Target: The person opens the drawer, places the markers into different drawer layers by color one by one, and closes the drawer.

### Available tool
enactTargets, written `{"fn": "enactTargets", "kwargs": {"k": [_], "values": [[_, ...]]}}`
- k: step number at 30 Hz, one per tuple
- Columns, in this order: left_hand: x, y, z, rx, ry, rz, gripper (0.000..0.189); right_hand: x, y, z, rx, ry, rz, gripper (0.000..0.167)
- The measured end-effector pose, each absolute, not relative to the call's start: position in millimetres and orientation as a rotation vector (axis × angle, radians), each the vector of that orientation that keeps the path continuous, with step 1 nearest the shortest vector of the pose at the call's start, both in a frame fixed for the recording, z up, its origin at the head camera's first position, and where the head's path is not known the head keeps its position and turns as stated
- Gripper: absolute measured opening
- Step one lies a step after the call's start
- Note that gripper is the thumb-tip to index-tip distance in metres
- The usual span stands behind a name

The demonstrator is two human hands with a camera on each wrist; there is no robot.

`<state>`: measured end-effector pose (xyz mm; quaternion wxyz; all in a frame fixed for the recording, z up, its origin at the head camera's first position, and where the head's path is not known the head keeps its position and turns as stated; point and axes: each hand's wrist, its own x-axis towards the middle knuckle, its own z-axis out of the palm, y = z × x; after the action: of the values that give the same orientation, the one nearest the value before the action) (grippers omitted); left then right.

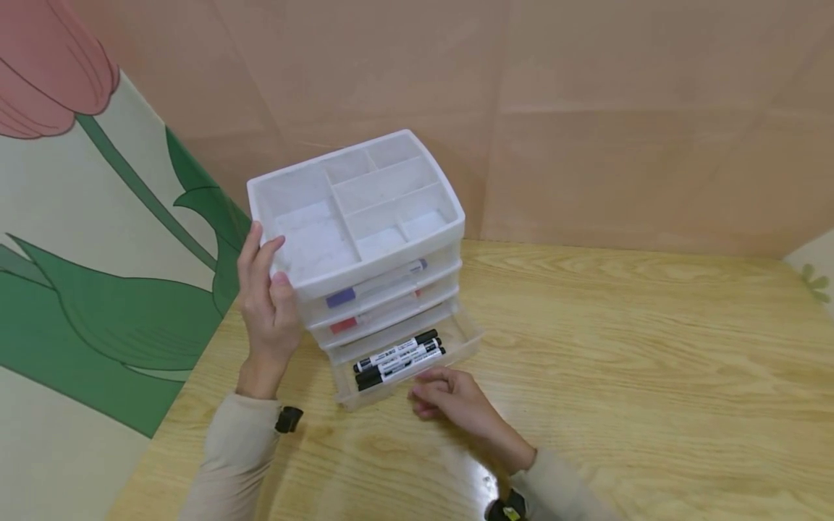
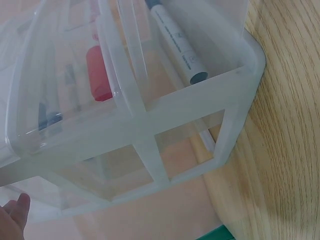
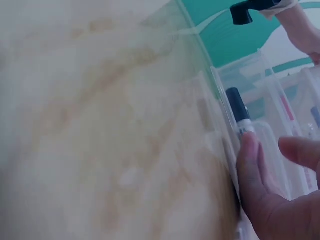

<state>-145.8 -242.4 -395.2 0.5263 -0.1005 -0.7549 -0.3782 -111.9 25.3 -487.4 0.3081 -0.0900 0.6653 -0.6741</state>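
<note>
A white plastic drawer organizer (image 1: 391, 278) stands tilted, part of its base off the table in the left wrist view. My left hand (image 1: 263, 304) grips its front left top corner, fingertips over the rim; only fingertips show in the left wrist view. The bottom drawer (image 1: 465, 336) is pulled out. Several black-capped markers (image 1: 400, 358) lie side by side in it. My right hand (image 1: 456, 401) is at the drawer's front edge with bent fingers. In the right wrist view, a finger (image 3: 250, 165) lies along the drawer front, apart from the thumb; whether they pinch it is unclear.
Through the closed drawers show a purple-capped marker (image 1: 342, 297) and a red-capped marker (image 1: 344, 325). Dividers split the organizer's top tray. A wood-grain table (image 1: 619, 362) extends right. Behind rises a pinkish-tan wall covering (image 1: 619, 145); a tulip-painted panel (image 1: 117, 304) borders the left.
</note>
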Motion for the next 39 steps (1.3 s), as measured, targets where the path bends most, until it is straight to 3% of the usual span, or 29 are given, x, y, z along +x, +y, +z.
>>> {"fn": "enactTargets", "kwargs": {"k": [12,39], "values": [[-145,-241,-396,-0.231,-1.810,-0.902,0.044,-104,14,-492,0.018,1.614,-2.002,0.032],[-142,-238,-394,-0.226,-1.807,-0.912,0.045,-107,-18,-495,0.149,1.690,-2.180,0.023]]}}
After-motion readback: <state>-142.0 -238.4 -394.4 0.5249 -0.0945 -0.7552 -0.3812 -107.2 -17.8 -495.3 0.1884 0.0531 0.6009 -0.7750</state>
